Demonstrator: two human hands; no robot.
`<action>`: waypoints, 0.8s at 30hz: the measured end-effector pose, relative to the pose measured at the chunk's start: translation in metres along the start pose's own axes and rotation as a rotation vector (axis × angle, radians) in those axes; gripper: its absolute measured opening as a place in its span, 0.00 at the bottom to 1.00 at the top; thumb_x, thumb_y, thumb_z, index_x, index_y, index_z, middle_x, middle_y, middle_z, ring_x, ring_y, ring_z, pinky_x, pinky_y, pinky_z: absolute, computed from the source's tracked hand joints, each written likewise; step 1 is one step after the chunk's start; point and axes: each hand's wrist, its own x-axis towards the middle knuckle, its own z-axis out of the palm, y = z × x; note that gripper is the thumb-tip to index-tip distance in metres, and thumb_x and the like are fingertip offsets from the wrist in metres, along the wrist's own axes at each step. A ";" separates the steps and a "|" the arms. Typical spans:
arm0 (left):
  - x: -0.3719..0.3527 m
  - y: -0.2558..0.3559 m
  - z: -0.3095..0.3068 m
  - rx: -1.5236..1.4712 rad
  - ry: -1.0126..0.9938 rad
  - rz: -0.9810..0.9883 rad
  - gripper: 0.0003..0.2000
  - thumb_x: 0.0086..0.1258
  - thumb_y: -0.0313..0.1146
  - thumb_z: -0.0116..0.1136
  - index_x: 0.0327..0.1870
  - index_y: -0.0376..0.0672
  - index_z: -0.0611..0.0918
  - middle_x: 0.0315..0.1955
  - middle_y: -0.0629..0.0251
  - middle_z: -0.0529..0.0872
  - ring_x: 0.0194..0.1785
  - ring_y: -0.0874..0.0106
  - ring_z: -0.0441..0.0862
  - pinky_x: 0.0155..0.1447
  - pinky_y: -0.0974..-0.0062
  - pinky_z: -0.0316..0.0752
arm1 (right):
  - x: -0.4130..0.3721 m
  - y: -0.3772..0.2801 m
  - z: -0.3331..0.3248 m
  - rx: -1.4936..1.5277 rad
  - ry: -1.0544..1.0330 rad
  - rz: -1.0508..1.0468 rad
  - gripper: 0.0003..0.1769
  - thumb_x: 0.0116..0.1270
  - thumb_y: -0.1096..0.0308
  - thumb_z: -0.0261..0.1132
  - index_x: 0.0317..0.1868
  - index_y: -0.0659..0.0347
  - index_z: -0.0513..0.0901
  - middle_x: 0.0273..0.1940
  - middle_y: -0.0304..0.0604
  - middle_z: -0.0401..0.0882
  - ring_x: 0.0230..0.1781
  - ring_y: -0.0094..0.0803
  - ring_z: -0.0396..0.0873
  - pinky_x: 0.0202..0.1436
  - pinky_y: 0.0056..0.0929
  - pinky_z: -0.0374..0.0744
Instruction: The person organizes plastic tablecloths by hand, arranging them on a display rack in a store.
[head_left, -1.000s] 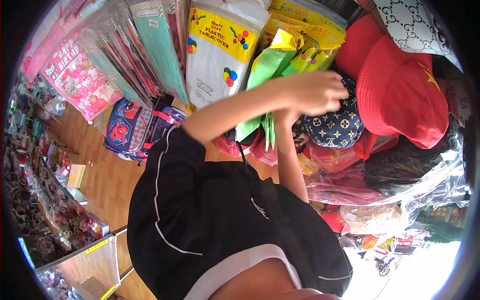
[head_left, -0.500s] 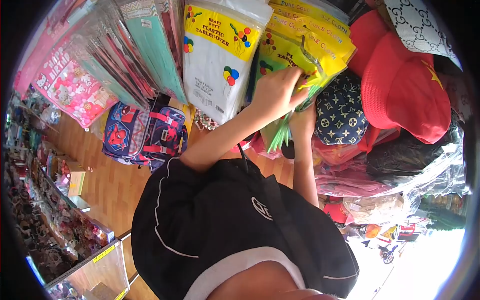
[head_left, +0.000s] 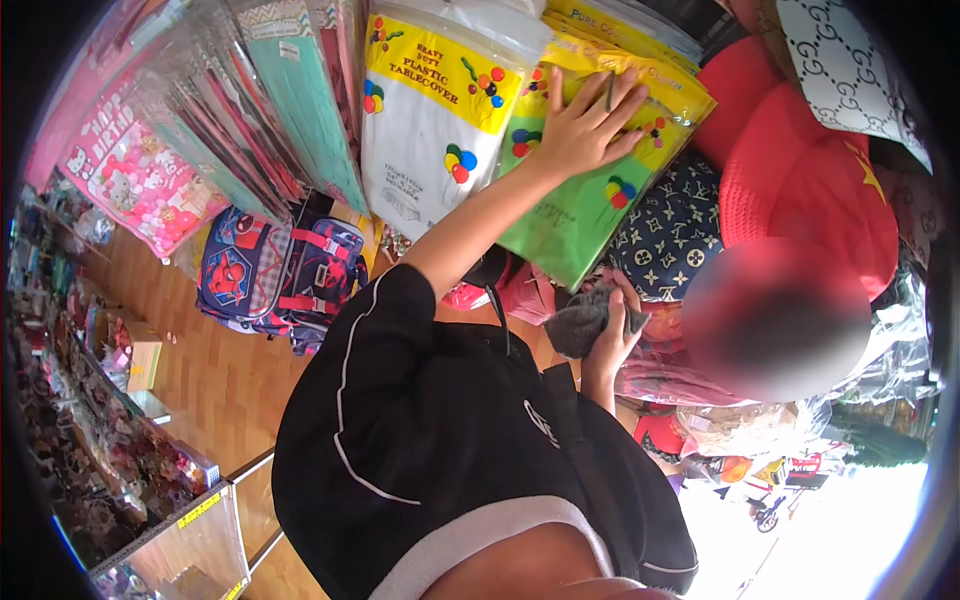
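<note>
My left hand lies spread with its fingers apart over a green plastic tablecover packet with a yellow header and balloon prints. The packet hangs flat, tilted a little. Below its lower edge, my right hand has its fingers wrapped round a crumpled dark grey cloth. A white plastic tablecover packet hangs just left of the green one. Behind it, more yellow-headed table cloth packets show at the top. A dark blue patterned cap is close beside my right hand.
Red caps hang to the right, partly covered by a blurred round patch. Left are teal packets, a pink birthday packet and a Spider-Man backpack above the wooden floor. Shelves of small goods line the far left.
My left hand has gone from gripping the bunched green packet to lying spread on it. The packet now hangs flat. My right hand has moved down and the grey cloth now shows in it.
</note>
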 end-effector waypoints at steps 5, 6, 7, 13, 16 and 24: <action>0.009 -0.003 0.026 0.093 0.039 -0.006 0.25 0.53 0.51 0.53 0.53 0.55 0.74 0.58 0.75 0.66 0.56 0.64 0.63 0.61 0.39 0.35 | -0.004 -0.008 -0.004 0.095 -0.067 0.095 0.13 0.61 0.68 0.55 0.43 0.67 0.74 0.37 0.41 0.73 0.36 0.26 0.70 0.43 0.23 0.69; 0.009 -0.003 0.029 0.076 0.070 0.001 0.25 0.52 0.51 0.53 0.53 0.55 0.74 0.58 0.75 0.66 0.55 0.64 0.63 0.60 0.39 0.35 | -0.002 -0.008 -0.001 0.137 -0.068 0.121 0.13 0.60 0.68 0.55 0.43 0.67 0.74 0.37 0.41 0.73 0.35 0.26 0.70 0.41 0.23 0.70; 0.008 -0.003 0.031 0.062 0.099 0.006 0.25 0.52 0.51 0.53 0.53 0.55 0.74 0.58 0.75 0.67 0.55 0.64 0.64 0.60 0.38 0.35 | 0.000 -0.008 0.000 0.178 -0.071 0.151 0.13 0.60 0.68 0.55 0.44 0.67 0.74 0.36 0.41 0.72 0.35 0.26 0.70 0.40 0.23 0.70; 0.002 -0.004 0.013 -0.254 -0.022 -0.043 0.21 0.54 0.48 0.55 0.51 0.60 0.74 0.58 0.72 0.67 0.58 0.64 0.66 0.58 0.37 0.41 | 0.018 -0.003 0.017 0.111 -0.268 0.113 0.20 0.62 0.57 0.51 0.45 0.65 0.72 0.39 0.43 0.71 0.38 0.33 0.71 0.43 0.30 0.72; -0.041 -0.010 -0.035 -0.671 -0.101 -0.132 0.16 0.61 0.42 0.52 0.49 0.51 0.76 0.51 0.63 0.74 0.54 0.64 0.71 0.55 0.56 0.60 | 0.031 0.000 0.031 0.274 -0.312 0.450 0.23 0.63 0.53 0.50 0.50 0.64 0.69 0.41 0.45 0.70 0.40 0.36 0.72 0.43 0.37 0.74; -0.173 0.033 -0.255 -0.596 -0.358 -1.028 0.25 0.58 0.39 0.58 0.57 0.42 0.68 0.51 0.57 0.73 0.52 0.68 0.71 0.57 0.73 0.63 | -0.012 0.063 0.096 0.168 -0.914 0.700 0.27 0.64 0.47 0.47 0.54 0.60 0.68 0.50 0.44 0.70 0.49 0.38 0.71 0.53 0.39 0.70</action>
